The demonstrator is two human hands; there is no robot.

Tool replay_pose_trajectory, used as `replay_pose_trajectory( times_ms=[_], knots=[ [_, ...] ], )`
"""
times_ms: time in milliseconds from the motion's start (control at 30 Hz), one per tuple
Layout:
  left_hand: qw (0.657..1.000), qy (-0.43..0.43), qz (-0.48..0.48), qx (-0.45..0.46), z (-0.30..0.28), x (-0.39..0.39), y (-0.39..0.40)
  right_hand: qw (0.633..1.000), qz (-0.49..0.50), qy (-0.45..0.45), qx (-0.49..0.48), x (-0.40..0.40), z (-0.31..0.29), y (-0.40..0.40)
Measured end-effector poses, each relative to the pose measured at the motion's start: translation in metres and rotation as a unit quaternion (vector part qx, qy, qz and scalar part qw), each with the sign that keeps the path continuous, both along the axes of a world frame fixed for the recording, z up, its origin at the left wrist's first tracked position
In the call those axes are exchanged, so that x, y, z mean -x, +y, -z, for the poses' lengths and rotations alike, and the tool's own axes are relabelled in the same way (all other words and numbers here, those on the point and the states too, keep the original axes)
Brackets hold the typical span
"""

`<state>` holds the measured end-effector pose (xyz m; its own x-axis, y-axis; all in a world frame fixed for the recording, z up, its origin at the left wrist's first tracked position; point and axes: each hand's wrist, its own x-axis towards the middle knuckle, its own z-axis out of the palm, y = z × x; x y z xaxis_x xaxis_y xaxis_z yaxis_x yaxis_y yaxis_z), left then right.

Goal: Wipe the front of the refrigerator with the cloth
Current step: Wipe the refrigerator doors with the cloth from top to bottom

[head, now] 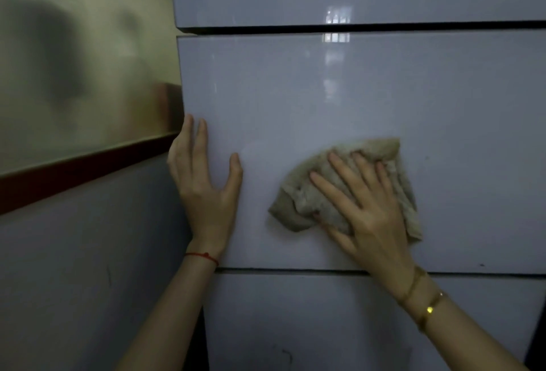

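Refrigerator: glossy pale front, split by dark horizontal gaps into panels; a window glare shows near the middle panel's top edge.
Cloth: crumpled beige rag, flat against the middle panel, toward its lower edge.
Right hand: fingers spread and nearly straight, pressing the cloth onto the panel.
Left hand: open, holding nothing, resting on the middle panel's left edge, fingers at the corner.
Wrists: red string on left, gold bracelets on right.

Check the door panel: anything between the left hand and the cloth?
Nothing: in the head view, only bare glossy refrigerator door lies between the left hand and the cloth under the right hand.
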<state>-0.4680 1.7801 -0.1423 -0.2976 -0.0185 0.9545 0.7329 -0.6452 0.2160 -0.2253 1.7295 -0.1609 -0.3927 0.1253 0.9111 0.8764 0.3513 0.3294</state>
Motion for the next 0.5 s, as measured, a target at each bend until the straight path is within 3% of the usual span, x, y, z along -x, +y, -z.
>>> replay_pose_trajectory(
  times_ms=[167,233,367,433,500],
  knots=[
    [1.0,0.0,0.002,-0.006,0.0,-0.002,-0.002,0.977,0.011,0.201,-0.066,0.015,-0.068,0.016],
    [1.0,0.005,-0.001,-0.007,0.0,-0.002,-0.002,0.982,-0.006,0.18,-0.062,0.032,-0.063,0.017],
    [1.0,0.011,-0.02,-0.01,0.001,-0.001,-0.001,0.999,-0.011,0.033,-0.004,0.027,0.01,0.006],
    [1.0,0.009,-0.024,-0.015,0.001,-0.002,-0.001,0.999,0.001,0.047,0.013,0.003,0.03,0.0],
    [1.0,0.008,-0.024,-0.017,0.001,-0.003,-0.001,0.993,0.018,0.118,0.007,-0.024,0.024,-0.001]
  ],
)
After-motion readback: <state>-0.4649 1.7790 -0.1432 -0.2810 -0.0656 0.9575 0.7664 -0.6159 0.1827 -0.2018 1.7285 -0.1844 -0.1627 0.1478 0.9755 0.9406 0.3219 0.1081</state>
